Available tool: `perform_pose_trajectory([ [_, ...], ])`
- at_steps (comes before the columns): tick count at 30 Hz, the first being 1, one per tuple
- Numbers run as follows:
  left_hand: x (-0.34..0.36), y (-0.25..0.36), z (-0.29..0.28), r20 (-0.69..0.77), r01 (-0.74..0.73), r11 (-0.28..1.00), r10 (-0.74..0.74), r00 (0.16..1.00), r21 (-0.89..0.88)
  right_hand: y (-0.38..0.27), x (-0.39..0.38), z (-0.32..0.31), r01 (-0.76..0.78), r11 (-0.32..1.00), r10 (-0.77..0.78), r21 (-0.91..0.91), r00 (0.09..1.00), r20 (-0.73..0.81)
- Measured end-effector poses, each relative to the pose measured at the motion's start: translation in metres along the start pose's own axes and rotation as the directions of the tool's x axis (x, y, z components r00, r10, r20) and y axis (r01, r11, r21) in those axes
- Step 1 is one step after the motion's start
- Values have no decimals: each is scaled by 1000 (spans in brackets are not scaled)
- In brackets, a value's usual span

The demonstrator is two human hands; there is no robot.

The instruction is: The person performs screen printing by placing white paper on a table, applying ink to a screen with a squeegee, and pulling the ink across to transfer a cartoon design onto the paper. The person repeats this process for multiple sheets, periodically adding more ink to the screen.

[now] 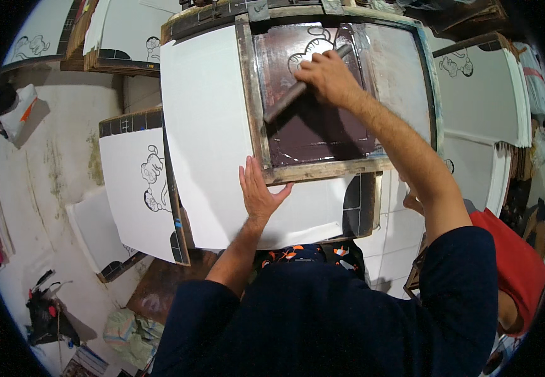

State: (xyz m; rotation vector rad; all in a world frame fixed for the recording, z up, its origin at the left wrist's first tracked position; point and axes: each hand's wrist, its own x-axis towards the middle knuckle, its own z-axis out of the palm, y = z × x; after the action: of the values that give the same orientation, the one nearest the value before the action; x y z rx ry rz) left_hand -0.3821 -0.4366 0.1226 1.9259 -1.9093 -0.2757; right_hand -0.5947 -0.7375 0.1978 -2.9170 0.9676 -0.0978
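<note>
A wooden-framed printing screen (329,168) lies over a large white sheet (206,125) on a board in front of me. Dark purplish ink (322,135) covers much of its mesh, and black curved outlines show near the top. My right hand (330,78) grips a long squeegee (285,103), which lies slantwise across the inked mesh. At the screen's near left corner, my left hand (260,191) rests with fingers spread and thumb out, over the white sheet and close against the frame. Nothing is in that hand.
Boards with printed white sheets (137,182) lean at the left. A stack of printed sheets (483,94) stands at the right. Metal clamps (258,9) sit along the screen's far edge. Another person in a red top (517,264) is close by on my right.
</note>
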Motion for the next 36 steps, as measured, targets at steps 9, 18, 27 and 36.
perform_pose_trajectory([
  [9, 2, 4, -3, -15, 5, 1000, -6, 1000, -24, -75, -103, -17, -81, 992, 90, 100, 992, -85],
  [18, 0, 3, -1, 5, 17, 1000, -17, 1000, -13, -72, -104, -13, -149, 978, 171, 149, 973, -152],
  [27, 5, 7, -4, -16, -2, 1000, 1, 1000, -13, -10, -29, 2, -236, 966, 257, 102, 859, -443],
  [36, -1, 5, -1, 62, 54, 997, -57, 996, 49, 93, 53, 19, -461, 887, 406, -44, 820, -403],
])
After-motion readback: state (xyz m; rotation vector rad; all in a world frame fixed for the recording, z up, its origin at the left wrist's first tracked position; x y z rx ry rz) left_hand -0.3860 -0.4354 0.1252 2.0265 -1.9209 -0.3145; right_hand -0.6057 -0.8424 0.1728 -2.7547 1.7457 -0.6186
